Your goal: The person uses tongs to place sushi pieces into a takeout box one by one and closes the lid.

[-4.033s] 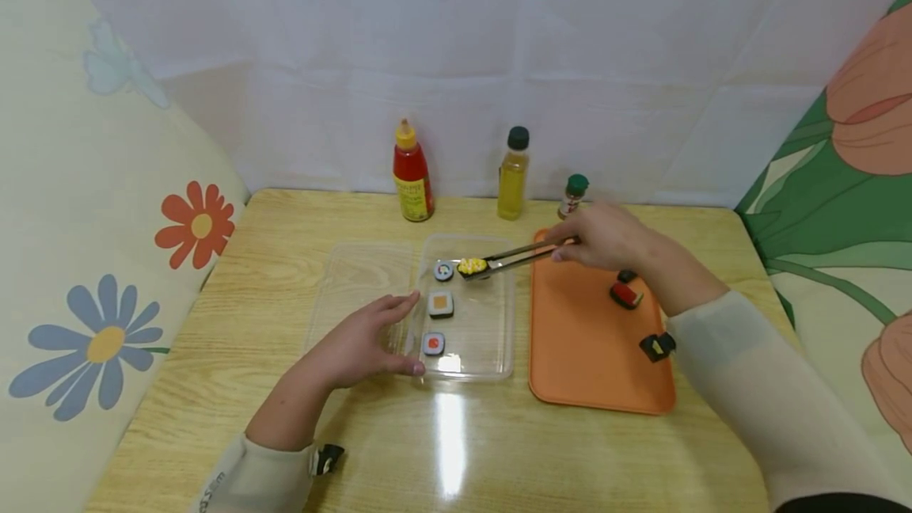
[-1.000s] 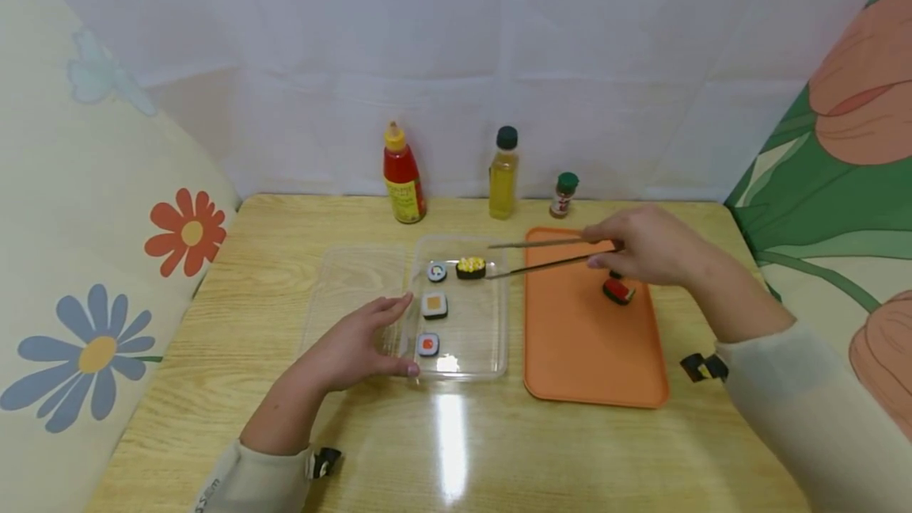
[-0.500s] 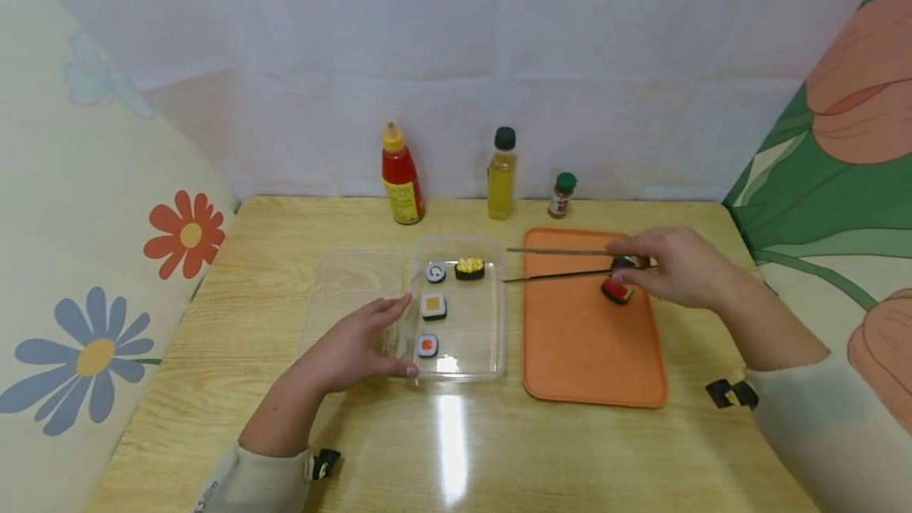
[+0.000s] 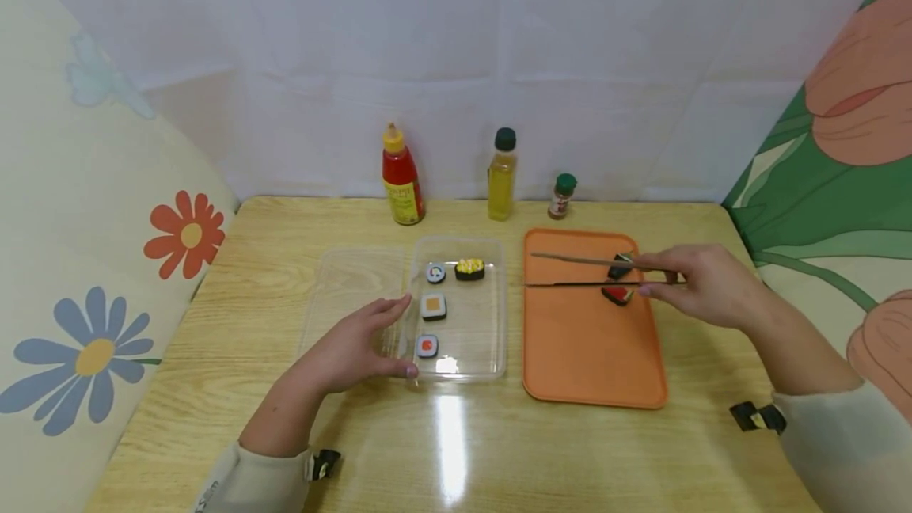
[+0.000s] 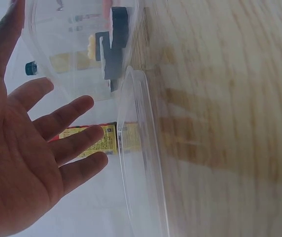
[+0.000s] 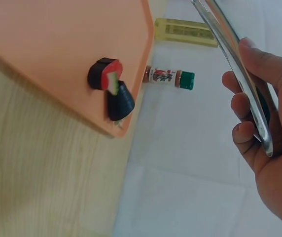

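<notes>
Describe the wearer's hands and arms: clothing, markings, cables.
Left hand and right hand: bare, no gloves. Left sleeve and right sleeve: pale off-white. Dark lettering on the left one, too small to read. Small black attachment at each cuff. No cables visible.

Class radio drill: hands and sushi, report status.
Right hand holds tongs above tray. Left hand beside container. Sushi: two on tray, four in container. No obstruction seen.

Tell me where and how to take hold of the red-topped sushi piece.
Pinch the red-topped sushi piece by its dark sides, below the top, coming down from above and the near side. Its oblong body likely suits a hold across the middle; bare orange tray lies there, while the dark cone sits close on the far side.
</notes>
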Available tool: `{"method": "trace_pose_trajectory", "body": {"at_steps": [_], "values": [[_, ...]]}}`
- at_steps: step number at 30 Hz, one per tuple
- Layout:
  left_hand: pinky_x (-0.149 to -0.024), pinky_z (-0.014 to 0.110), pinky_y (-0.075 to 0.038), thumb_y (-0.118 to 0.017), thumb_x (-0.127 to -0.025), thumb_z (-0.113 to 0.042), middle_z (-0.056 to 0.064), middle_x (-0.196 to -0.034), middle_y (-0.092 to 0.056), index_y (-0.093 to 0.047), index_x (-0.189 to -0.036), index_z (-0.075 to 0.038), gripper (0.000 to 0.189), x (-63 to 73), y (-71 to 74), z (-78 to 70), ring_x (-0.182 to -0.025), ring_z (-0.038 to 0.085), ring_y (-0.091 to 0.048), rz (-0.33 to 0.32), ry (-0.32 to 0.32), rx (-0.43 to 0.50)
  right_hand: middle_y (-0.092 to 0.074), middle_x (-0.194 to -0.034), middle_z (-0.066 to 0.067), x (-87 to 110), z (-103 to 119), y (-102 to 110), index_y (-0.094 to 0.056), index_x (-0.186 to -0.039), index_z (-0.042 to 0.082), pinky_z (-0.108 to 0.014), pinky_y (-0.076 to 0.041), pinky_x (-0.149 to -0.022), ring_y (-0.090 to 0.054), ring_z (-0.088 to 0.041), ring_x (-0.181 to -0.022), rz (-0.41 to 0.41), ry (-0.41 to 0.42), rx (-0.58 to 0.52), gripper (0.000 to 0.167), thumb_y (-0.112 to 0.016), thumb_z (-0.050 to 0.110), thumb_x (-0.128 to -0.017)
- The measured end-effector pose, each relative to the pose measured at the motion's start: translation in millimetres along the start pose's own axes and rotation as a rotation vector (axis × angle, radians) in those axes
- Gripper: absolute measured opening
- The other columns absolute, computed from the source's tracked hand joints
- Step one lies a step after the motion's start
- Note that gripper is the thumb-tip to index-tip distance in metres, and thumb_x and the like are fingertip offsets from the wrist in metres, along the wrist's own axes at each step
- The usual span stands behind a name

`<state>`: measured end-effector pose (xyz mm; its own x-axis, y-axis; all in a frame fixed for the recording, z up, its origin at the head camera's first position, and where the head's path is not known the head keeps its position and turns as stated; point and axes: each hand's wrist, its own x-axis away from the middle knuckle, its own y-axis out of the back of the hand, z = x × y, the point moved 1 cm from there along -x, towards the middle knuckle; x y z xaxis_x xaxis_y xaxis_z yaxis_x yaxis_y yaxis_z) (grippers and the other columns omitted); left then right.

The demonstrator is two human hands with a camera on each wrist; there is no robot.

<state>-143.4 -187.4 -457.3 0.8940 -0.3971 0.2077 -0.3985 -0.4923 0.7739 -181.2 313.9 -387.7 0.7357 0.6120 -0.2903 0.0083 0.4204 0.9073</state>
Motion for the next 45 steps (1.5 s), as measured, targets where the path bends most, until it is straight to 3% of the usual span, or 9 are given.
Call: {"method": "trace_pose_trajectory", "body": {"at_steps": [14, 24, 35, 45], "values": [[-0.115, 0.065, -0.033, -0.091, -0.074, -0.055, 0.020, -0.163, -0.036, -0.034, -0.164, -0.018, 0.113, -0.8, -1.0, 2.0, -0.147, 0.047, -0.034, -0.001, -0.006, 0.010, -0.076, -0.100, 0.005, 27.7, -8.8, -4.4, -0.078, -0.121, 0.013, -0.022, -0.037, -0.051, -0.046, 0.003, -0.066, -0.032, -0.078, 0.033, 0.041, -0.089, 0.012, -0.081], [-0.115, 0.065, -0.033, -0.090, -0.073, -0.058, 0.020, -0.163, -0.036, -0.035, -0.163, -0.018, 0.113, -0.7, -0.7, 2.7, -0.147, 0.048, -0.035, -0.002, -0.007, 0.008, -0.078, -0.102, -0.002, 45.8, -14.8, -8.8, -0.078, -0.120, 0.009, -0.020, -0.038, -0.050, -0.049, 0.002, -0.066, -0.053, -0.121, -0.011, 0.041, -0.089, 0.008, -0.080], [-0.116, 0.065, -0.033, -0.091, -0.074, -0.054, 0.018, -0.164, -0.036, -0.035, -0.164, -0.017, 0.112, -1.8, -1.4, 3.1, -0.148, 0.046, -0.034, 0.004, -0.008, 0.023, -0.073, -0.089, 0.006, 65.5, -23.4, -12.2, -0.078, -0.119, 0.008, -0.019, -0.033, -0.050, -0.043, 0.004, -0.062, -0.089, -0.116, 0.022, 0.047, -0.091, 0.006, -0.075], [-0.115, 0.065, -0.032, -0.092, -0.073, -0.053, 0.019, -0.164, -0.035, -0.034, -0.164, -0.019, 0.113, -1.1, -0.7, 2.8, -0.148, 0.047, -0.033, 0.005, 0.004, 0.034, -0.066, -0.077, 0.012, 82.9, -21.9, -16.0, -0.078, -0.119, 0.007, -0.023, -0.035, -0.047, -0.043, 0.002, -0.058, -0.072, -0.246, 0.042, 0.040, -0.089, 0.015, -0.081]]}}
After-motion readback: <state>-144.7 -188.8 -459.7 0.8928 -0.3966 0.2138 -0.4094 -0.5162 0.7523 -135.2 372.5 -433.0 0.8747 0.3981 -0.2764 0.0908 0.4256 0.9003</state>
